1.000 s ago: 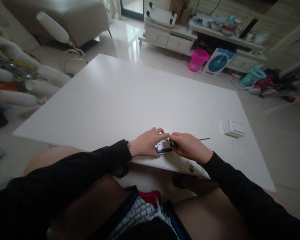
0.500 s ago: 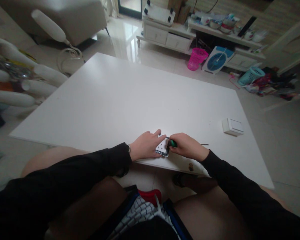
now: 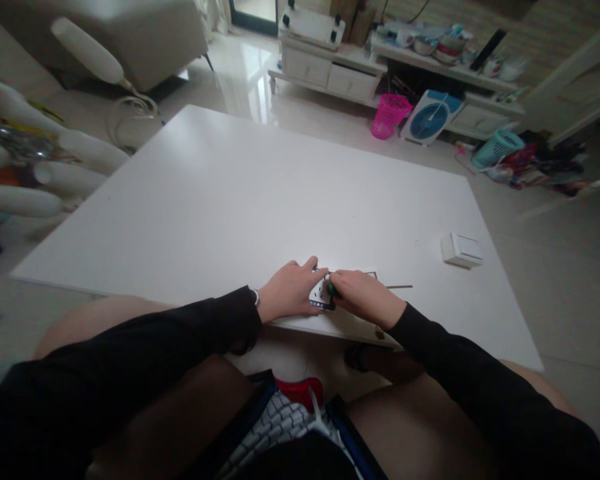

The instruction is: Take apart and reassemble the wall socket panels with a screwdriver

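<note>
A small white wall socket [image 3: 320, 295] with a dark edge lies near the front edge of the white table [image 3: 260, 200]. My left hand [image 3: 289, 291] grips its left side, fingers curled over it. My right hand [image 3: 364, 298] is closed round a green-handled screwdriver [image 3: 333, 291], whose handle end shows between my hands right beside the socket. A thin metal shaft [image 3: 399, 287] sticks out to the right of my right hand. A white frame piece [image 3: 371, 273] peeks out just behind that hand.
A white switch plate [image 3: 461, 250] lies at the table's right side. On the floor beyond stand a pink basket [image 3: 390, 116], a blue fan [image 3: 427, 121] and a teal basket [image 3: 497, 148]. White padded tubes [image 3: 70, 175] lie to the left.
The socket has been tilted and turned under my hands, and my right hand has shifted a little left over it. The camera view has drifted slightly.
</note>
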The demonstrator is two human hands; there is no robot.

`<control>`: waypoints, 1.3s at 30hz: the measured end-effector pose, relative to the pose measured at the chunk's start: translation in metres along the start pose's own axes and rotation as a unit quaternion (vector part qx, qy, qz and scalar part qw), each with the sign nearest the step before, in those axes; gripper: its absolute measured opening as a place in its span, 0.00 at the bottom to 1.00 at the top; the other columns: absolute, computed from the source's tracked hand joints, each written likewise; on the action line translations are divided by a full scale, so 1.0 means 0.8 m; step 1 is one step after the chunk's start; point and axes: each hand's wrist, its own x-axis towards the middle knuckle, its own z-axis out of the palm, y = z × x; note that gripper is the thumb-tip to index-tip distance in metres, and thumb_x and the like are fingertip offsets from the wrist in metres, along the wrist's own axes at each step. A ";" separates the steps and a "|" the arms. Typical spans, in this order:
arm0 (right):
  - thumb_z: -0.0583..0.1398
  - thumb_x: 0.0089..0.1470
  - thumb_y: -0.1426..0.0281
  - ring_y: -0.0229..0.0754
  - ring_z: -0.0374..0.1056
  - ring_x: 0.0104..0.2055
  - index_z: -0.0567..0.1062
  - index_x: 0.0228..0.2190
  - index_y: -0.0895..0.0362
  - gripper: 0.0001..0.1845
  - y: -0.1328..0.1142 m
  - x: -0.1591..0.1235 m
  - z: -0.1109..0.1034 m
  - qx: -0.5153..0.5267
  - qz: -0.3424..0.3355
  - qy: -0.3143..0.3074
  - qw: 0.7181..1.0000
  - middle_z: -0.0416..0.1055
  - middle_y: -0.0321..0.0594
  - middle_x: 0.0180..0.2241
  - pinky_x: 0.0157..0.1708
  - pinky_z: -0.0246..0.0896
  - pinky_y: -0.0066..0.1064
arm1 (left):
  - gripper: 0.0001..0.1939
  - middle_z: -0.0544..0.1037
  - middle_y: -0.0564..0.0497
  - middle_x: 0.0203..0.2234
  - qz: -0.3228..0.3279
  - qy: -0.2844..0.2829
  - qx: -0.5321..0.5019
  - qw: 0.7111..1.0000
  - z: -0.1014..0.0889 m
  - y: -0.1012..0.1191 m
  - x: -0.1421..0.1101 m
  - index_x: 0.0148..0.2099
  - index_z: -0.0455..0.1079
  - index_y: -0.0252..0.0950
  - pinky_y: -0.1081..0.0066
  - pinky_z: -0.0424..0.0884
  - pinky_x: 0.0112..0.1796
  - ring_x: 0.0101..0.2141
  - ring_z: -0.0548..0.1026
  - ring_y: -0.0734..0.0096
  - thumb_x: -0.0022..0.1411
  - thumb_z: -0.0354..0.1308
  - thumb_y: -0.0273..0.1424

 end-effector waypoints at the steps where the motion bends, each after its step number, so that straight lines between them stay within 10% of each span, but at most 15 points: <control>1: 0.60 0.63 0.75 0.49 0.79 0.42 0.76 0.44 0.63 0.09 -0.002 0.000 -0.001 -0.013 -0.001 -0.005 1.000 0.80 0.51 0.42 0.37 0.65 0.33 | 0.32 0.72 0.42 0.49 -0.002 0.000 -0.002 1.000 0.000 0.000 0.000 0.58 0.67 0.36 0.60 0.73 0.44 0.41 0.77 0.56 0.59 0.66 0.48; 20: 0.59 0.63 0.79 0.48 0.78 0.39 0.77 0.40 0.61 0.07 0.022 -0.001 -0.003 -0.017 -0.159 0.001 0.987 0.80 0.50 0.40 0.36 0.63 0.34 | 0.30 0.71 0.43 0.48 0.020 -0.004 -0.041 0.999 -0.004 -0.010 0.002 0.57 0.69 0.38 0.61 0.72 0.45 0.42 0.76 0.57 0.57 0.68 0.46; 39: 0.63 0.58 0.75 0.43 0.73 0.34 0.76 0.30 0.58 0.04 0.007 0.004 0.012 0.126 0.015 0.053 0.990 0.80 0.44 0.31 0.32 0.54 0.29 | 0.32 0.71 0.43 0.48 0.015 0.001 -0.023 1.000 0.000 -0.007 0.003 0.58 0.67 0.37 0.60 0.72 0.44 0.40 0.76 0.57 0.57 0.67 0.48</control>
